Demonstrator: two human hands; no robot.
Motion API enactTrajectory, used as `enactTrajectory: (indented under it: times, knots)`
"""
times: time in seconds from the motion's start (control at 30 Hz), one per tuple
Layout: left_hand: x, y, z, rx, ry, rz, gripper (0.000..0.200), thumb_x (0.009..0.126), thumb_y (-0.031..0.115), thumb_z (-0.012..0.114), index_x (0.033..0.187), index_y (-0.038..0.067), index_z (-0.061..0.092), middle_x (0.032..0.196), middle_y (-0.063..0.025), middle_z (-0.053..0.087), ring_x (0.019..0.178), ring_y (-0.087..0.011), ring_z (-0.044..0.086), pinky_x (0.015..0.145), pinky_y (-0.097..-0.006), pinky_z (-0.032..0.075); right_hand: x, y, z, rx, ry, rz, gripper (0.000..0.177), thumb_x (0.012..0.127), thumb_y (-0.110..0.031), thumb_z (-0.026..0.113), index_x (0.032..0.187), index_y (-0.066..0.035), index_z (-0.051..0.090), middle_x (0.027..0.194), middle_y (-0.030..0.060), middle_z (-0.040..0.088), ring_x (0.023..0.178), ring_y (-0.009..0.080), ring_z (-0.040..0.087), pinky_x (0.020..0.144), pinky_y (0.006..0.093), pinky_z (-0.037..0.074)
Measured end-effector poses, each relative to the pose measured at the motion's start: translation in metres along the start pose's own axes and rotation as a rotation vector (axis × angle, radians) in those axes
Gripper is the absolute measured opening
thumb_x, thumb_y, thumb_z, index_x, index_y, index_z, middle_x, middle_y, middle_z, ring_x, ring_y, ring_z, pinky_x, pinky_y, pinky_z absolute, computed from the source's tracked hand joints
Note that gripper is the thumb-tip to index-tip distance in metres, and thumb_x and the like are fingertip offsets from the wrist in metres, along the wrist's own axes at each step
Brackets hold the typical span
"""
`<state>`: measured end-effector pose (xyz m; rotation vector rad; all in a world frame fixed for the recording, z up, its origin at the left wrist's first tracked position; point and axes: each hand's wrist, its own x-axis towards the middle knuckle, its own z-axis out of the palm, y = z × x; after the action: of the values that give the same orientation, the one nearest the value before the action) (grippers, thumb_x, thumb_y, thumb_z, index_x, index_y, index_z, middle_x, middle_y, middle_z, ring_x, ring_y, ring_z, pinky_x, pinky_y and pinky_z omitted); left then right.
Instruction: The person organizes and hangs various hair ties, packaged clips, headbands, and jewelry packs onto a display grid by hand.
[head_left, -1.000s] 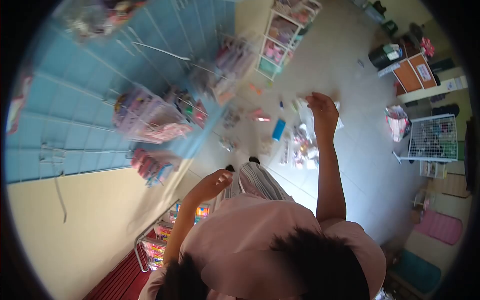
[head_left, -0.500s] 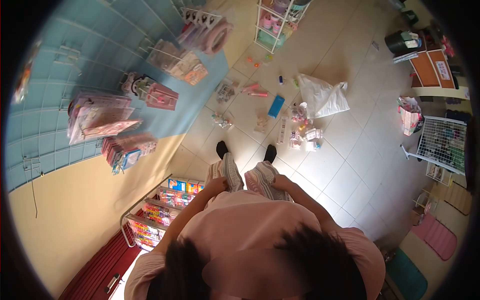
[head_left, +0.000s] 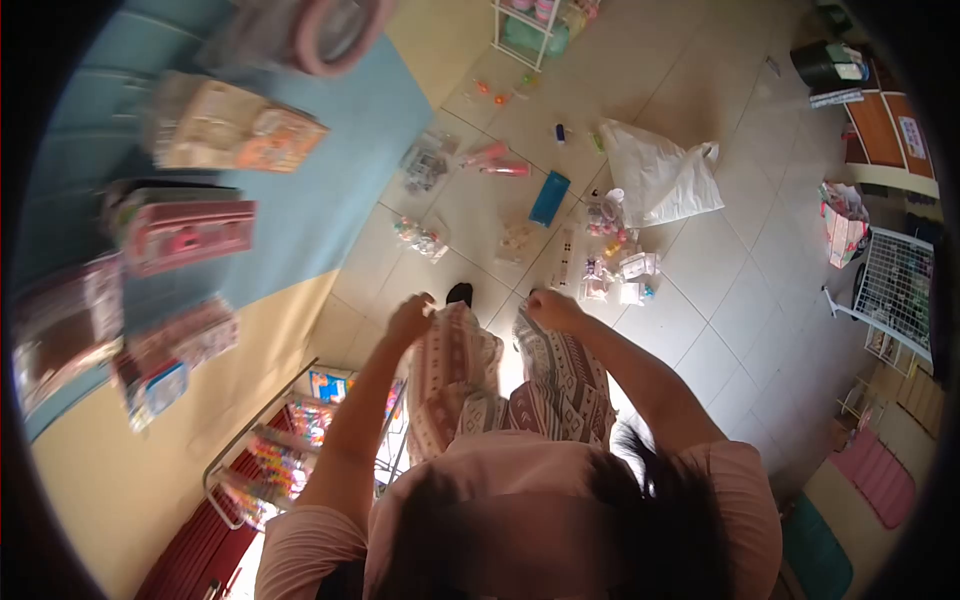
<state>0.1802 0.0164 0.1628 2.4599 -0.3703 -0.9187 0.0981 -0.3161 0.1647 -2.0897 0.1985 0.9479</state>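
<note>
Both hands are at the knees of the patterned trousers [head_left: 455, 370]. My left hand [head_left: 411, 320] has its fingers closed on the cloth at the left knee. My right hand [head_left: 553, 308] pinches the cloth at the right knee. On the tiled floor ahead lie a blue packet [head_left: 549, 198], a white plastic bag [head_left: 665, 175], pink tubes [head_left: 505, 169], a bag of grey items [head_left: 427, 163], a bag of small colourful items [head_left: 421, 239] and several small packages [head_left: 640, 265]. The dark tip of a foot [head_left: 459, 293] shows beyond the left knee.
Packaged goods [head_left: 190, 235] hang on the blue wall at left. A rack of colourful packets [head_left: 275, 455] stands at lower left. A white shelf [head_left: 520, 35] is at the top. At right are a wire basket [head_left: 897, 290], a patterned bag [head_left: 843, 225] and a pink chair [head_left: 875, 475].
Both hands have moved forward, and the trouser legs now show more, with the knees farther forward. The view has shifted closer to the wall goods, which look larger and blurred.
</note>
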Motion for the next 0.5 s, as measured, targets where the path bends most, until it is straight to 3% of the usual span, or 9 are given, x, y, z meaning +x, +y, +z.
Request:
enactTrajectory:
  times: [0.1,0.2,0.23,0.27,0.3,0.33,0.4,0.5]
  knots:
    - [0.085,-0.084,0.025,0.046,-0.052,-0.043,0.034,0.08,0.021,0.065,0.111,0.013,0.053,0.104,-0.0159,0.059,0.096,-0.035,0.058,0.084,-0.0437,0.047,0.121,0.084,0.036,-0.009,0.282,0.182,0.034,0.079,-0.036,0.065,0.092,-0.005,0.063,0.087,0.0133,0.068,0.083,0.0316,0.065,0.075,0.0394,0.051]
    - [0.166,-0.173,0.057,0.28,-0.062,0.002,0.058,0.072,0.022,0.072,0.124,0.015,0.046,0.117,-0.0176,0.053,0.109,-0.0386,0.051,0.088,-0.049,0.047,0.218,0.165,0.085,0.118,0.506,0.361,0.041,0.077,-0.04,0.067,0.095,-0.004,0.06,0.087,0.0159,0.067,0.089,0.0334,0.064,0.079,0.04,0.05]
    - [0.185,-0.18,0.061,0.406,-0.113,-0.08,0.072,0.071,0.022,0.074,0.133,0.018,0.038,0.126,-0.0179,0.047,0.115,-0.0375,0.048,0.09,-0.0505,0.046,0.244,0.187,0.099,0.187,0.586,0.421,0.043,0.077,-0.041,0.068,0.097,-0.003,0.059,0.087,0.0172,0.066,0.09,0.034,0.063,0.08,0.0401,0.049]
    - [0.207,-0.196,0.071,0.587,-0.146,-0.138,0.089,0.069,0.024,0.076,0.142,0.022,0.025,0.138,-0.0193,0.037,0.125,-0.0381,0.04,0.093,-0.0536,0.044,0.263,0.193,0.101,0.398,0.597,0.554,0.069,0.071,-0.044,0.072,0.119,-0.001,0.047,0.12,0.0237,0.053,0.109,0.0416,0.054,0.089,0.0448,0.047]
    - [0.227,-0.209,0.08,0.74,-0.193,-0.145,0.108,0.064,0.026,0.081,0.147,0.027,0.012,0.15,-0.0199,0.019,0.135,-0.0392,0.026,0.096,-0.0603,0.039,0.281,0.193,0.11,0.326,0.683,0.556,0.084,0.067,-0.049,0.075,0.128,-0.005,0.039,0.132,0.0236,0.04,0.118,0.0429,0.044,0.092,0.0481,0.044]
    - [0.239,-0.208,0.083,0.868,-0.191,-0.049,0.117,0.058,0.026,0.084,0.147,0.031,0.008,0.152,-0.0184,0.01,0.137,-0.0386,0.021,0.097,-0.0636,0.036,0.296,0.196,0.119,0.255,0.771,0.557,0.1,0.062,-0.054,0.078,0.138,-0.009,0.031,0.143,0.0236,0.027,0.128,0.0441,0.034,0.096,0.0514,0.041]
    - [0.256,-0.204,0.09,1.026,-0.195,0.126,0.13,0.049,0.025,0.089,0.147,0.036,0.004,0.154,-0.0157,-0.002,0.14,-0.0377,0.014,0.097,-0.0676,0.032,0.314,0.208,0.126,-0.205,0.776,0.174,0.118,0.052,-0.062,0.079,0.147,-0.023,0.019,0.152,0.0189,0.006,0.138,0.0424,0.012,0.099,0.0648,0.03]
    - [0.282,-0.212,0.11,1.054,-0.176,0.293,0.137,0.041,0.023,0.091,0.146,0.04,0.005,0.154,-0.0127,-0.007,0.141,-0.0367,0.012,0.097,-0.069,0.033,0.321,0.194,0.122,-0.567,0.507,-0.006,0.122,0.047,-0.067,0.078,0.147,-0.034,0.016,0.155,0.0135,-0.002,0.141,0.0395,0.001,0.097,0.0741,0.019]
